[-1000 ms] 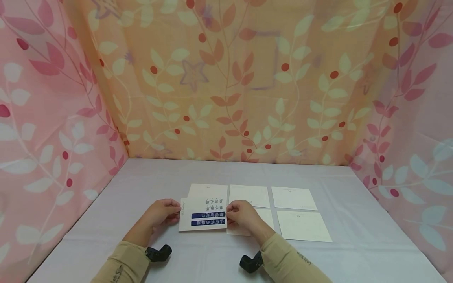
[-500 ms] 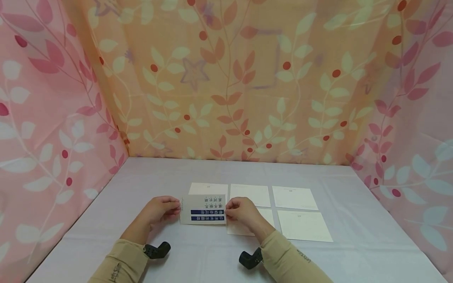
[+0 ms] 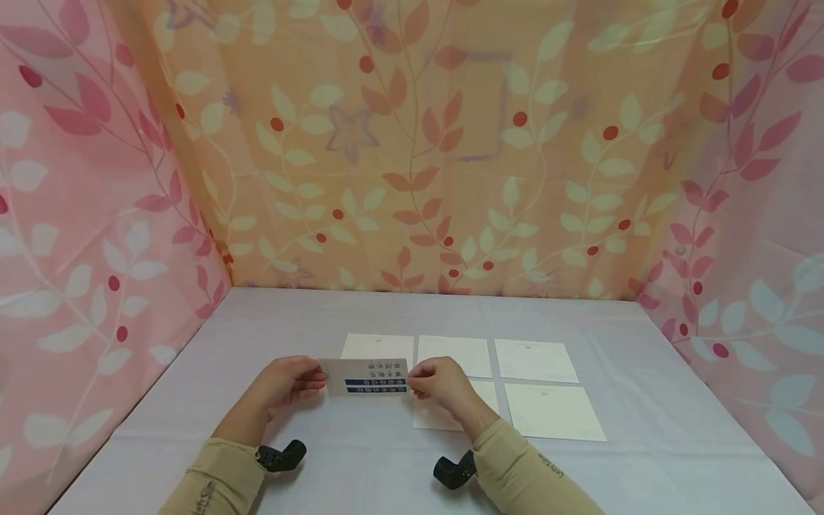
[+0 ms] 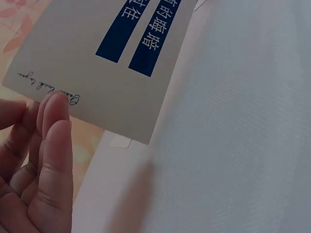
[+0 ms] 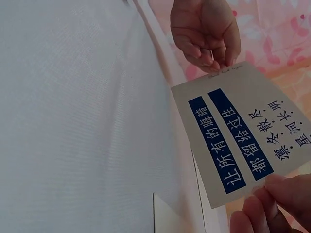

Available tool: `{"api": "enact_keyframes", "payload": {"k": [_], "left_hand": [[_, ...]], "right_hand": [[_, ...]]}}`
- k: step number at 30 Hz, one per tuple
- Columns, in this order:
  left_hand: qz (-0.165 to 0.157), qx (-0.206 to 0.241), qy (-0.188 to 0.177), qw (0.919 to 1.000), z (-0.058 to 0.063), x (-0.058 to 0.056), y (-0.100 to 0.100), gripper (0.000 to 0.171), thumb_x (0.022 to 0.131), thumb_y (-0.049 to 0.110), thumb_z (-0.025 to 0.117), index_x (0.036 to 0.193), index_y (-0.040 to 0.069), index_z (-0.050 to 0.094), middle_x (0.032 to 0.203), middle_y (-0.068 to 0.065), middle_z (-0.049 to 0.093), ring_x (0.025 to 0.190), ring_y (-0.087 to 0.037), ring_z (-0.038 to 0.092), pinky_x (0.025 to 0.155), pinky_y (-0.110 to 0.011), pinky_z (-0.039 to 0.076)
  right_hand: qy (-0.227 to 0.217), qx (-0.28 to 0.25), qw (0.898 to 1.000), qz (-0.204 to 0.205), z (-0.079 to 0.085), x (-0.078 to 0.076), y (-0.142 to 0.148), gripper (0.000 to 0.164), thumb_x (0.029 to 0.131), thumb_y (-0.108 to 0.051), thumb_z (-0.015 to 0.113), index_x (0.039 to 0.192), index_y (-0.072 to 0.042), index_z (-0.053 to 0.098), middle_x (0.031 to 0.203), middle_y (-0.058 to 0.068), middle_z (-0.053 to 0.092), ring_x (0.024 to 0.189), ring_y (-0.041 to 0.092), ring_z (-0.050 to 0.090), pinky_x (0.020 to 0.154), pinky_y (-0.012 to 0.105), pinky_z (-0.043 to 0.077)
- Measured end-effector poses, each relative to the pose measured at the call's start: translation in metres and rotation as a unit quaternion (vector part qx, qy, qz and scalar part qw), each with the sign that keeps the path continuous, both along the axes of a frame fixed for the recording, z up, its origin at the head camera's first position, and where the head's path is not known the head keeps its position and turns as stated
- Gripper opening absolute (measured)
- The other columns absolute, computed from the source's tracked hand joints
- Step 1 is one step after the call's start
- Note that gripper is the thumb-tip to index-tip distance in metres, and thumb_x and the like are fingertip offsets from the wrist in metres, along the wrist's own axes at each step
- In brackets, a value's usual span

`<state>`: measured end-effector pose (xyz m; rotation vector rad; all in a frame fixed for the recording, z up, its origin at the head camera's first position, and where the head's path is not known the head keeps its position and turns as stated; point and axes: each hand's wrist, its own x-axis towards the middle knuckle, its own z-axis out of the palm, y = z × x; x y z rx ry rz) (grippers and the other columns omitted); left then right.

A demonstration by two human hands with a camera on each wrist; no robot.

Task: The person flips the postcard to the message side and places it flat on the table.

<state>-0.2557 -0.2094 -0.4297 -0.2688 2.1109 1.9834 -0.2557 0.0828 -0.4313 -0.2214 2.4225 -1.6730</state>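
Note:
A pale postcard (image 3: 367,368) printed with Chinese characters and two dark blue bars is held up between both hands, tilted, so its face looks narrow in the head view. My left hand (image 3: 280,390) pinches its left edge, at the handwritten-style English line seen in the left wrist view, where the fingertips (image 4: 57,109) meet the border. At the opposite edge my right hand (image 3: 447,393) grips the postcard between thumb and fingers; the right wrist view has the thumb (image 5: 291,191) on the printed face. The lettering appears upside down in the head view.
Several blank-looking cream cards lie behind and to the right: a back row with a left card (image 3: 367,346), middle card (image 3: 453,355) and right card (image 3: 536,361), and a front right card (image 3: 553,413). My right hand partly hides another card (image 3: 438,417). White cloth (image 3: 360,472) covers the table.
The postcard has tipped, its near edge rising, so its face has become narrower in the head view. Both hands keep their grip and have shifted slightly left. The cards on the table stay put.

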Motion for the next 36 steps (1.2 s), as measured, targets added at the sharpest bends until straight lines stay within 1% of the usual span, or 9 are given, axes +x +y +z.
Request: {"api": "enact_keyframes", "payload": {"k": [7,11,16,18,22,26,31,34,36], "left_hand": [[-0.035,-0.006,-0.006,0.9994,0.002,0.002,-0.004,0.022,0.089,0.018,0.057,0.096,-0.002,0.063,0.084,-0.011,0.066,0.076,-0.019,0.065,0.069,-0.031,0.054],[-0.044,-0.007,-0.006,0.9990,0.001,0.003,-0.005,0.021,0.088,0.019,0.060,0.094,-0.001,0.064,0.085,-0.012,0.066,0.076,-0.020,0.065,0.070,-0.031,0.054],[-0.056,-0.035,-0.006,0.9978,0.001,0.004,-0.005,0.024,0.085,0.020,0.064,0.094,-0.002,0.065,0.086,-0.012,0.066,0.079,-0.023,0.065,0.071,-0.032,0.054],[-0.056,-0.046,-0.008,0.9973,0.001,0.005,-0.005,0.026,0.083,0.021,0.066,0.095,-0.003,0.065,0.086,-0.012,0.067,0.080,-0.025,0.065,0.071,-0.032,0.054],[-0.050,-0.054,-0.012,0.9972,0.000,0.006,-0.005,0.024,0.082,0.019,0.068,0.093,-0.002,0.066,0.084,-0.013,0.067,0.078,-0.025,0.065,0.070,-0.032,0.054],[-0.054,-0.057,-0.008,0.9969,-0.001,0.006,-0.005,0.023,0.080,0.019,0.069,0.092,-0.001,0.066,0.083,-0.012,0.067,0.076,-0.024,0.064,0.069,-0.032,0.054],[-0.065,-0.069,-0.003,0.9955,-0.005,0.006,-0.004,0.023,0.078,0.017,0.071,0.091,0.000,0.064,0.081,-0.008,0.065,0.072,-0.019,0.061,0.066,-0.031,0.053],[-0.056,-0.076,-0.003,0.9956,-0.007,0.007,-0.003,0.022,0.078,0.014,0.071,0.093,0.000,0.062,0.080,-0.007,0.063,0.070,-0.017,0.059,0.063,-0.029,0.052],[-0.048,-0.080,-0.004,0.9957,-0.009,0.008,-0.001,0.024,0.077,0.012,0.071,0.096,0.001,0.061,0.078,-0.007,0.062,0.067,-0.017,0.058,0.061,-0.028,0.052]], "right_hand": [[-0.004,-0.018,1.000,0.013,0.000,0.000,0.000,0.007,0.082,-0.007,0.066,0.084,-0.001,0.068,0.074,0.007,0.067,0.067,0.016,0.064,0.062,0.030,0.055],[-0.006,-0.024,0.999,0.020,-0.001,0.000,0.001,0.007,0.084,-0.006,0.064,0.085,0.000,0.068,0.076,0.008,0.067,0.069,0.016,0.065,0.063,0.031,0.055],[-0.015,-0.040,0.998,0.034,-0.001,0.001,0.002,0.008,0.085,-0.001,0.060,0.086,0.003,0.067,0.076,0.010,0.067,0.069,0.018,0.065,0.063,0.032,0.055],[-0.018,-0.043,0.998,0.041,0.000,0.002,0.002,0.008,0.085,-0.001,0.060,0.087,0.004,0.067,0.076,0.011,0.067,0.070,0.019,0.065,0.063,0.033,0.055],[-0.017,-0.041,0.998,0.050,0.000,0.004,0.003,0.010,0.085,-0.004,0.061,0.087,0.004,0.067,0.076,0.012,0.067,0.072,0.022,0.066,0.064,0.034,0.055],[-0.017,-0.035,0.998,0.051,-0.001,0.005,0.003,0.011,0.084,-0.007,0.064,0.086,0.002,0.067,0.076,0.010,0.067,0.070,0.018,0.064,0.063,0.033,0.055],[-0.018,-0.032,0.998,0.044,-0.004,0.005,0.002,0.007,0.081,-0.005,0.067,0.084,0.000,0.067,0.076,0.007,0.065,0.069,0.015,0.063,0.063,0.031,0.055],[-0.013,-0.027,0.999,0.040,-0.005,0.005,0.002,0.006,0.080,-0.003,0.067,0.084,0.001,0.065,0.074,0.006,0.064,0.069,0.015,0.063,0.063,0.031,0.055],[-0.007,-0.027,0.999,0.039,-0.006,0.004,0.001,0.006,0.079,-0.001,0.066,0.084,0.001,0.063,0.072,0.006,0.063,0.068,0.016,0.063,0.062,0.031,0.055]]}}
